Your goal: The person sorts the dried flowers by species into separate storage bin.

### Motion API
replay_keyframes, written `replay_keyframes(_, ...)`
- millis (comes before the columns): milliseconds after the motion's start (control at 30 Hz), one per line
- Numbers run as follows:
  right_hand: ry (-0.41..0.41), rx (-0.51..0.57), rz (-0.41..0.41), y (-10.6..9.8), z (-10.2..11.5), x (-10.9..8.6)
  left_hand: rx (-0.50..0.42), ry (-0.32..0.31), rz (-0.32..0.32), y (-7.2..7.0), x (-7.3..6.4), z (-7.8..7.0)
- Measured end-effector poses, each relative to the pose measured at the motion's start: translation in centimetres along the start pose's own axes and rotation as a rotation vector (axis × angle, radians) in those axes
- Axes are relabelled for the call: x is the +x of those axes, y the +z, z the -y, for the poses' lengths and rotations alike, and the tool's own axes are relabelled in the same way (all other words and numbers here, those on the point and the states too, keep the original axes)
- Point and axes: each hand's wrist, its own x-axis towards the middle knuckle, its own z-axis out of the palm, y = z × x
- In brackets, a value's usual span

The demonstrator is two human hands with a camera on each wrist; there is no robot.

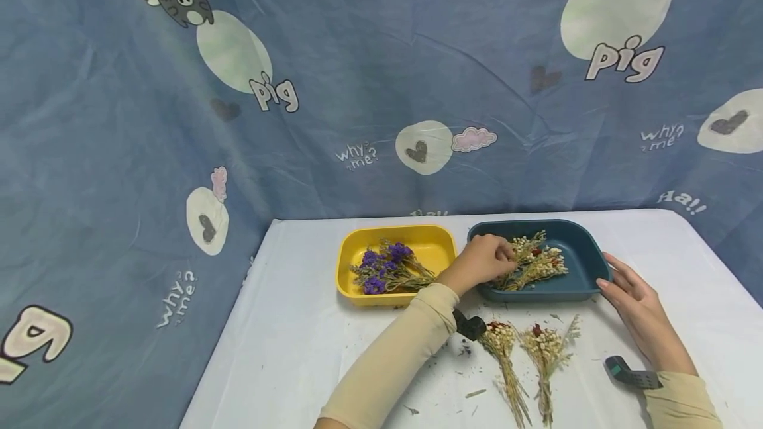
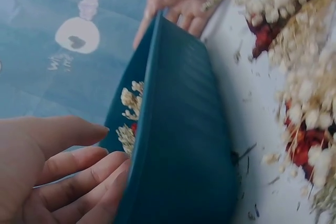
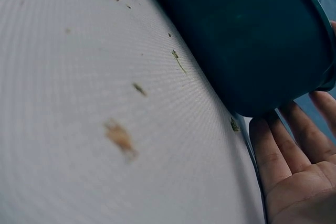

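Observation:
My left hand [image 1: 485, 260] reaches over the left side of the dark blue tray [image 1: 536, 296]. Its fingers are loosely bent beside the dried flower bunches [image 1: 545, 265] inside, which have cream blossoms and red bits. In the left wrist view a gap shows between thumb and fingers [image 2: 79, 169], and nothing is held there; the tray wall hides most of the flowers. At the tray's right end is my right hand [image 1: 638, 303], its fingers touching the outer wall. Those fingers [image 3: 296, 135] are fairly straight against the tray in the right wrist view.
A yellow tray [image 1: 352, 237] with purple dried flowers [image 1: 387, 263] stands to the left. Two more cream-and-red bunches [image 1: 503, 356] lie in front of the blue tray on the white table [image 1: 280, 349], among scattered stem bits. A blue printed curtain [image 1: 357, 85] hangs behind.

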Motion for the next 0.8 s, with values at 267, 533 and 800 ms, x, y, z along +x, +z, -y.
replay_keyframes(267, 0.010, 0.000, -0.003, 0.0, 0.1, 0.0, -0.256, 0.003, -0.016, -0.7, -2.3, 0.2)
replay_keyframes(533, 0.014, 0.017, -0.005, -0.1, 0.3, -0.1, -0.219, 0.012, -0.077, -0.3, -4.8, 0.2)
replay_keyframes(800, 0.013, 0.021, 0.007, -0.2, 0.2, -0.1, -0.216, 0.061, -0.171, 0.0, -6.7, 0.0)
